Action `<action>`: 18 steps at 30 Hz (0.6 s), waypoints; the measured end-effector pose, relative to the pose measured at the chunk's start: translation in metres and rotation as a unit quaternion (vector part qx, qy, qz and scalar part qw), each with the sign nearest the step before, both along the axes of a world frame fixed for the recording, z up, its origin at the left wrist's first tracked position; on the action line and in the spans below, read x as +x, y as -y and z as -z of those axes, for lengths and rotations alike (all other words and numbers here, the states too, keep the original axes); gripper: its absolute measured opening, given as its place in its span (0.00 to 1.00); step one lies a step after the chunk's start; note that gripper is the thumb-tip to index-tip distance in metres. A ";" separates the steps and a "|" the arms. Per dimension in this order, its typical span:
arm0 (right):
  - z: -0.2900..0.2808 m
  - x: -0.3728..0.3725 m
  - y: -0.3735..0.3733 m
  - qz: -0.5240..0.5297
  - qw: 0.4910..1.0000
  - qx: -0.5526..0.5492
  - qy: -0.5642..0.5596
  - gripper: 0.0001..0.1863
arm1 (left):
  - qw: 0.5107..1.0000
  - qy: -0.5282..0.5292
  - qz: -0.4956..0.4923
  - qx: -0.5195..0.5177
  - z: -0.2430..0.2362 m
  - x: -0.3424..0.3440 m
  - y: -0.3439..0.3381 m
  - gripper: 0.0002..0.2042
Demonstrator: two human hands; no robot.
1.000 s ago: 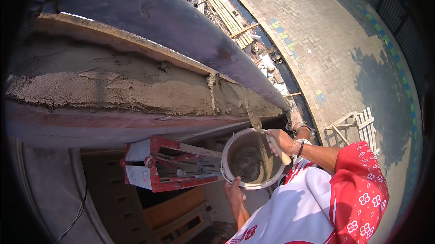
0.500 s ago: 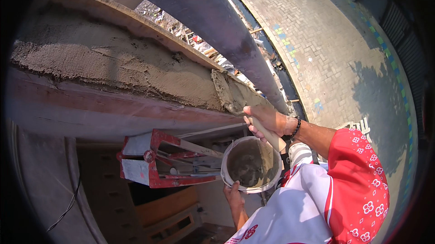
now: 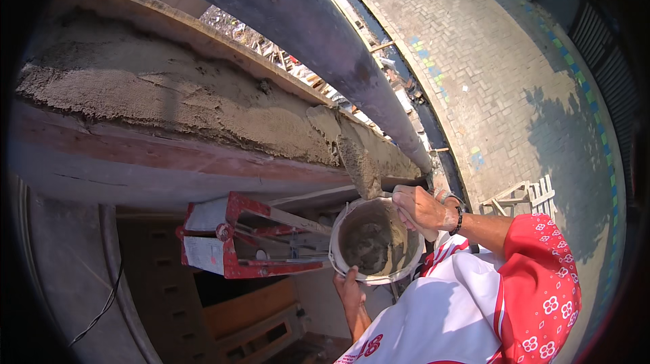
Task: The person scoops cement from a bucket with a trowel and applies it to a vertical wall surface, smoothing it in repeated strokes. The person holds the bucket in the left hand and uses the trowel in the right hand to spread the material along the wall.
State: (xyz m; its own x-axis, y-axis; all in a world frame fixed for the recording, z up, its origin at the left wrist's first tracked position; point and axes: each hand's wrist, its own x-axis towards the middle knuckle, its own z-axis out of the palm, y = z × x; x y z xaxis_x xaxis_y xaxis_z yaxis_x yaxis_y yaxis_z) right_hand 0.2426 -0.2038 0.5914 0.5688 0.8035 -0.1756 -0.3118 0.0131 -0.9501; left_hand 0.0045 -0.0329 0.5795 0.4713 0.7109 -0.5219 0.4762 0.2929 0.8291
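Note:
My right hand [image 3: 421,210] is closed round the handle of a trowel, just above the far right rim of the bucket. Mortar coats the trowel blade [image 3: 360,169], which points up and left beside the edge of the ledge. My left hand [image 3: 350,292] grips the near rim of a pale bucket [image 3: 336,256], thumb over the edge. Wet grey mortar [image 3: 371,249] lies in the bottom of the bucket and clings to its right inner wall. A layer of mortar [image 3: 156,90] covers the top of the long ledge to the left, rough along its near edge.
A wooden board [image 3: 196,26] runs along the ledge's far side. A thick dark pipe [image 3: 325,46] slants past it. Left of the bucket stands a red and white stepladder [image 3: 227,242]. Far below lie a paved street [image 3: 467,66] and a wooden rack [image 3: 525,198].
My right hand has drawn the trowel off the ledge, down and toward the bucket. The blade has turned and now shows a mortar-covered face. My left hand stays on the bucket rim.

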 end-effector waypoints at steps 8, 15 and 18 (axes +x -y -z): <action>0.006 0.073 -0.042 0.084 0.968 -0.021 -0.234 0.17 | 0.999 -0.029 -0.008 0.021 0.007 -0.006 0.000 0.12; 0.005 0.076 -0.040 -0.017 0.984 -0.103 -0.146 0.20 | 1.000 -0.013 -0.009 -0.006 0.018 -0.016 -0.004 0.14; 0.018 0.075 -0.045 -0.013 0.992 -0.099 -0.081 0.21 | 0.999 0.034 -0.032 -0.001 0.032 -0.015 -0.006 0.15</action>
State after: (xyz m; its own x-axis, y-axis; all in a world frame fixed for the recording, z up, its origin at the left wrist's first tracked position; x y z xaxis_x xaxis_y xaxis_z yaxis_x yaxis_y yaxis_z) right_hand 0.3173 -0.1587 0.5730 0.4991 0.7585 -0.4191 -0.4587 -0.1791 -0.8704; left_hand -0.0104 -0.0271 0.5477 0.4596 0.7393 -0.4922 0.3996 0.3228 0.8580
